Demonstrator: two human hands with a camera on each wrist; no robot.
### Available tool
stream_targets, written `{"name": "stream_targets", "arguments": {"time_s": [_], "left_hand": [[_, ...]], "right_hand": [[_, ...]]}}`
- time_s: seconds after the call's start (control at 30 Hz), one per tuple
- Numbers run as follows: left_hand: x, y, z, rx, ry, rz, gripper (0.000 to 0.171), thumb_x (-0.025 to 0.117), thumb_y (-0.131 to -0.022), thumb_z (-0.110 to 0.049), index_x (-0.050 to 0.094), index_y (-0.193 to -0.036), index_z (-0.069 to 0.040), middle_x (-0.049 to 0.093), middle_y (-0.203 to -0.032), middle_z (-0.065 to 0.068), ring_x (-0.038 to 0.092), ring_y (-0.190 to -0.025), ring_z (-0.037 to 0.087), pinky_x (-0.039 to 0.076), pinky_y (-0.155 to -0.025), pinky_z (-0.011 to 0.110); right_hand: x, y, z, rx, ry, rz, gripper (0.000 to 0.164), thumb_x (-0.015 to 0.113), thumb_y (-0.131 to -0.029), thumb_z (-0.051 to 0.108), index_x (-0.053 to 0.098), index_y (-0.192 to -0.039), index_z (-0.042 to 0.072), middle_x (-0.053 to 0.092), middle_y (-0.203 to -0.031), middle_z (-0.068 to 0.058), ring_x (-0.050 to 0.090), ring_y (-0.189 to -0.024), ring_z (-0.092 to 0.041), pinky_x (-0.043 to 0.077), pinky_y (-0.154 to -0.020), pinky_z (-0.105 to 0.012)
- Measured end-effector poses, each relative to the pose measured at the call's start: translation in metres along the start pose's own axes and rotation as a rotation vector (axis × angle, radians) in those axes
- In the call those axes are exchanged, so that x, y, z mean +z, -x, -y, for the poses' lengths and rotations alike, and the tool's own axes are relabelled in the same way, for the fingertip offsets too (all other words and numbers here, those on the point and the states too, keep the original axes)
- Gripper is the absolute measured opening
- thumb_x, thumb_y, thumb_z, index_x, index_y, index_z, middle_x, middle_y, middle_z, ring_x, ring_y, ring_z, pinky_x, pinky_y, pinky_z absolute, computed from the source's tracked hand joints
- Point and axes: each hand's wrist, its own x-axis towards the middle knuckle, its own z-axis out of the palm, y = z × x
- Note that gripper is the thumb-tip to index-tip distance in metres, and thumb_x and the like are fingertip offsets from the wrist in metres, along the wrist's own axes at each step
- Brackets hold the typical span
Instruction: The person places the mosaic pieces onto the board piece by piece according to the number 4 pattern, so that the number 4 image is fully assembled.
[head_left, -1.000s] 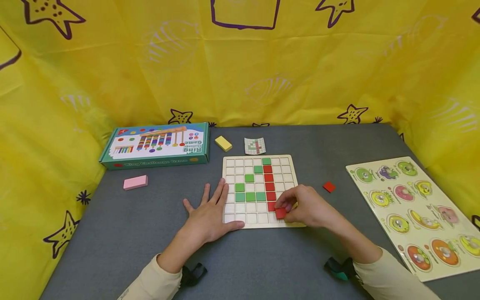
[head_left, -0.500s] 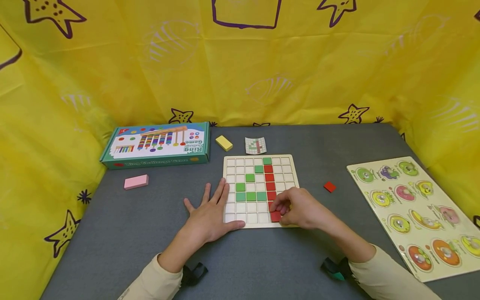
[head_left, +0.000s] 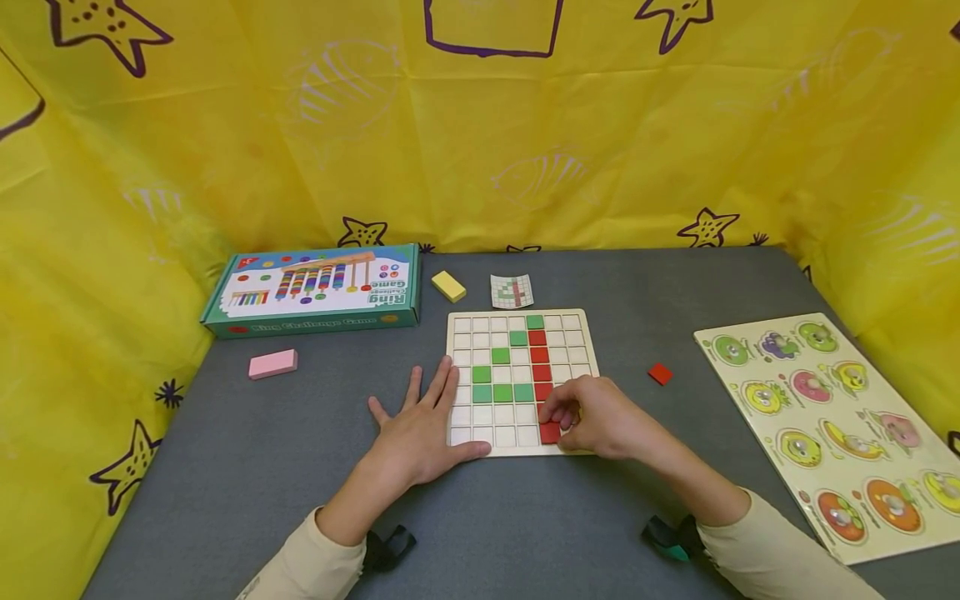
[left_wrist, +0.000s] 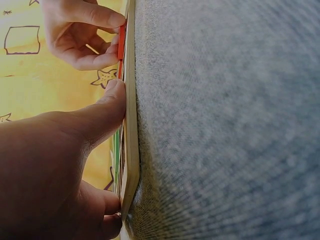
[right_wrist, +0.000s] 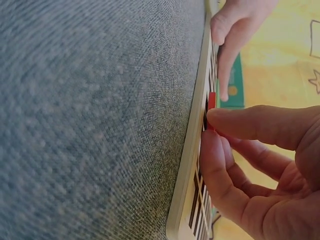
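Note:
My left hand [head_left: 411, 442] lies with fingers spread against the left side of a cream grid board [head_left: 482, 415], its thumb on the front edge. In the front row, a red square tile [head_left: 550, 433] sits at a cell below the column of red tiles [head_left: 540, 355]. The thumb and fingers of my right hand [head_left: 603, 417] pinch this tile; the right wrist view shows the tile [right_wrist: 212, 100] raised slightly above the board. Green tiles [head_left: 501, 392] fill several cells to the left of the red column. Part of the board's right side is hidden under my right hand.
One loose red tile [head_left: 660, 374] lies right of the board. Behind it are a small pattern card [head_left: 512, 292] and a yellow block [head_left: 448, 287]. A game box [head_left: 311, 292] and pink block [head_left: 273, 364] stand left; a fruit puzzle board [head_left: 832, 433] lies right.
My right hand has moved slightly left and toward me, bringing the red tile to the front-row cell below the red column. The left hand has stayed on the board.

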Motion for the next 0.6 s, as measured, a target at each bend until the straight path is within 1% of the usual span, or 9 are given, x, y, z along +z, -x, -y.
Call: {"name": "stream_targets", "arguments": {"time_s": [0.17,0.33,0.47,0.6], "left_hand": [[0.000,0.000,0.000,0.001,0.003,0.000,0.115,0.067,-0.085,-0.077,0.013,-0.169,-0.020,-0.002,-0.177,-0.004,0.000,-0.162,0.041,0.000,-0.104,0.092],[0.000,0.000,0.000,-0.001,0.005,0.003,0.115,0.068,-0.085,-0.077,0.013,-0.169,-0.020,-0.002,-0.177,-0.004,0.000,-0.162,0.041,0.000,-0.104,0.092],[-0.001,0.000,0.000,-0.002,0.005,0.011,0.115,0.068,-0.085,-0.076,0.013,-0.169,-0.020,-0.002,-0.177,-0.004,-0.001,-0.162,0.041,0.000,-0.104,0.092],[-0.001,0.001,-0.001,-0.001,0.010,0.014,0.115,0.068,-0.085,-0.076,0.012,-0.169,-0.020,-0.003,-0.177,-0.004,-0.001,-0.162,0.041,-0.001,-0.104,0.092]], "right_hand": [[0.000,0.000,0.000,-0.008,0.008,-0.007,0.030,0.079,-0.069,-0.007,0.076,-0.089,0.015,0.068,-0.078,0.004,0.059,-0.073,-0.009,0.051,-0.067,-0.024],[-0.002,0.002,0.000,-0.002,0.013,-0.011,0.029,0.081,-0.070,-0.005,0.077,-0.090,0.015,0.069,-0.079,0.004,0.060,-0.074,-0.010,0.052,-0.068,-0.024],[-0.009,0.004,-0.003,0.006,0.019,-0.041,0.025,0.082,-0.074,-0.002,0.079,-0.093,0.015,0.071,-0.082,0.004,0.062,-0.075,-0.010,0.052,-0.069,-0.025],[-0.022,0.006,-0.009,0.009,0.028,-0.080,0.023,0.084,-0.078,0.002,0.079,-0.097,0.014,0.072,-0.086,0.003,0.063,-0.077,-0.010,0.050,-0.070,-0.027]]}}
